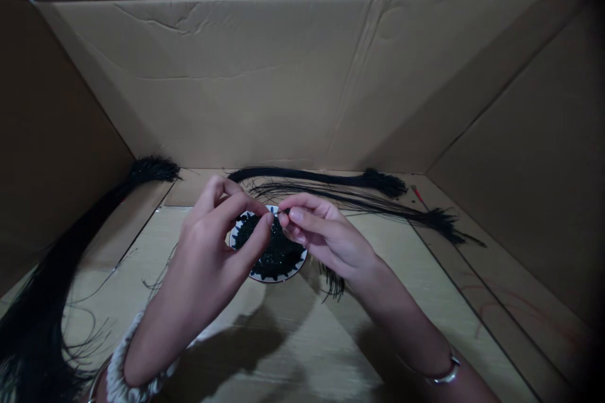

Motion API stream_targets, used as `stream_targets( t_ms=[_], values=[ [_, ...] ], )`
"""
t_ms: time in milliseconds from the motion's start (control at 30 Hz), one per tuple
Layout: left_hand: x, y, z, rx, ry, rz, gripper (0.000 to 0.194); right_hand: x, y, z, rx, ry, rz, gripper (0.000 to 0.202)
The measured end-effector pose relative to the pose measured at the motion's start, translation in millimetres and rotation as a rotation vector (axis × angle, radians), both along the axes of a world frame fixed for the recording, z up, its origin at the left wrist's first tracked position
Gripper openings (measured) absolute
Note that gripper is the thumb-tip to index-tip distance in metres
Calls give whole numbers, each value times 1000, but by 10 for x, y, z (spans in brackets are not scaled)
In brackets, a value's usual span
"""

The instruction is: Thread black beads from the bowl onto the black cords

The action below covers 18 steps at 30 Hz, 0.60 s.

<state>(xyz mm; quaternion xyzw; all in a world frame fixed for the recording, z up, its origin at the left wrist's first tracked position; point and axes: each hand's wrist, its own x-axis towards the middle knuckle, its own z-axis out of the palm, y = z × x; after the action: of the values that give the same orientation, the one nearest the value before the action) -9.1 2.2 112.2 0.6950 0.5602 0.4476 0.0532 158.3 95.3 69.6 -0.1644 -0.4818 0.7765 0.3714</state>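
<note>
Above the plate, my left hand [212,239] and my right hand [331,233] meet with their fingertips almost touching. The left thumb and index finger pinch the end of what looks like a thin dark strand [276,213]. Between my right thumb and forefinger is a small black piece [286,211], too small to make out and mostly covered by the fingers. A white plate [278,278] with a dark patterned rim lies beneath, heaped with tiny shiny black pieces [274,252]. Below my right hand, the ends of several black strands [334,283] stick out.
Cardboard walls [246,75] enclose the pale work surface [227,334] at the back and sides. A long bundle of black strands [61,264] runs down the left. Two more, a tight bundle [302,174] and a looser one [425,217], lie behind my hands. A red-tipped thin tool [416,193] rests back right.
</note>
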Motion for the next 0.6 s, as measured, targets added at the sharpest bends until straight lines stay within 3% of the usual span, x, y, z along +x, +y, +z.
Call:
stream_targets(
  t_ms=[600],
  values=[
    [21, -20, 28, -39, -32, -11, 7, 2, -9, 9, 41, -31, -32, 12]
  ],
)
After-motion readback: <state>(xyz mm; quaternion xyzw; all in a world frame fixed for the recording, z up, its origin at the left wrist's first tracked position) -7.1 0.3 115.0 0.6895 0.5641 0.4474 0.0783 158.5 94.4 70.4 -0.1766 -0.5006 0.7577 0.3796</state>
